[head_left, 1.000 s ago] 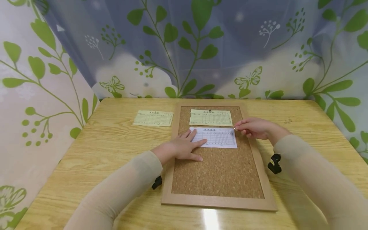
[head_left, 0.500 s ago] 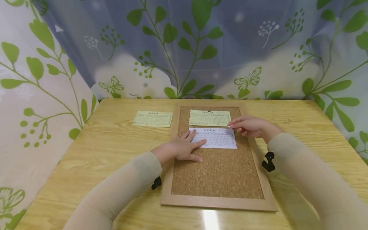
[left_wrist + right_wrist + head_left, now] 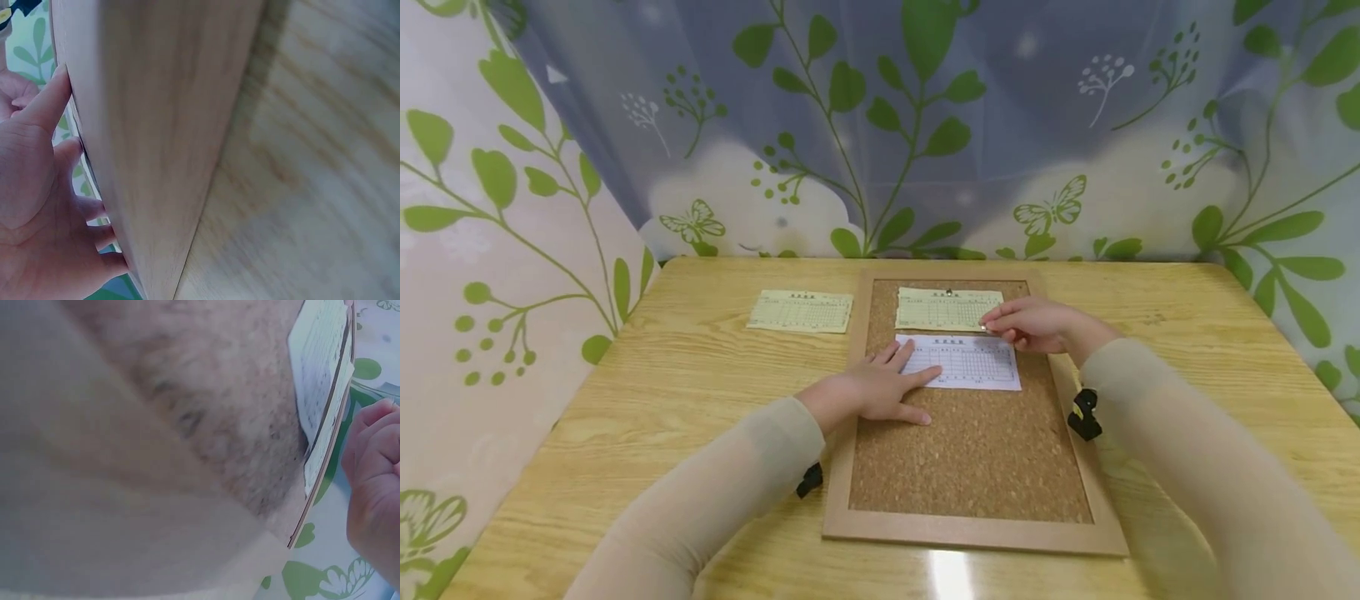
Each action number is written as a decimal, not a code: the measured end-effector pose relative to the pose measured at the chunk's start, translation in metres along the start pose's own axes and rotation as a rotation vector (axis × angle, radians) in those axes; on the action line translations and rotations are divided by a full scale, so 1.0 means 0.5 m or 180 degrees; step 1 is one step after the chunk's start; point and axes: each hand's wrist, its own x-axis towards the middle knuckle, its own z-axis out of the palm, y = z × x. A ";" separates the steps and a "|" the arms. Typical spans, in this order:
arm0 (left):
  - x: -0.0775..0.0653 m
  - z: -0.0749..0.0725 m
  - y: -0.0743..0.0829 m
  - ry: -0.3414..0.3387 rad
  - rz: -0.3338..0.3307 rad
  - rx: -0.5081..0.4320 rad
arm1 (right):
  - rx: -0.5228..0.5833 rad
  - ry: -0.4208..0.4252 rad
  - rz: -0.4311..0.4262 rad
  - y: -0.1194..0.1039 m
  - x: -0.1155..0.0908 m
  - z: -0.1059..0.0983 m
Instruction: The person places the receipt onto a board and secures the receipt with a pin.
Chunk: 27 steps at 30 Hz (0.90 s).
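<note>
A framed corkboard (image 3: 970, 467) lies on the table, with a white printed slip (image 3: 981, 367) on its upper half. My left hand (image 3: 883, 392) rests with spread fingers over that slip's left part; in the left wrist view the straight fingers (image 3: 47, 106) reach past the wooden frame's edge. Just above lies a yellow slip (image 3: 932, 310) with a dark pin at its top edge. My right hand (image 3: 1037, 325) pinches a small shiny thumbtack (image 3: 984, 327) between thumb and forefinger, over the yellow slip's lower right corner and above the white slip. The tack's point is too small to see.
Another yellow slip (image 3: 801, 312) lies on the wooden table (image 3: 700, 375), left of the board. A leaf-patterned curtain (image 3: 910, 183) hangs behind the table's far edge. Black wrist straps (image 3: 1084, 414) show at both sleeves.
My right hand has moved left with the thumbtack, from beside the white slip's upper right corner inward along its top edge. The left hand has stayed in place on the white slip.
</note>
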 end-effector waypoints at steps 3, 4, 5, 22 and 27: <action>0.000 0.002 0.001 -0.0001 -0.0013 0.0019 | -0.0011 -0.0005 0.0006 -0.007 0.007 0.007; 0.000 0.002 0.001 -0.0001 -0.0017 0.0021 | -0.0017 -0.0019 0.0001 -0.009 0.009 0.009; 0.000 0.001 0.001 -0.0001 -0.0020 0.0020 | -0.0017 -0.0035 -0.0007 -0.011 0.011 0.010; 0.001 -0.001 0.002 -0.0002 -0.0005 -0.0006 | -0.0104 0.0009 0.0068 -0.027 0.033 0.027; 0.001 -0.002 0.002 -0.0022 -0.0005 0.0007 | -0.0180 0.0010 0.0084 -0.031 0.038 0.032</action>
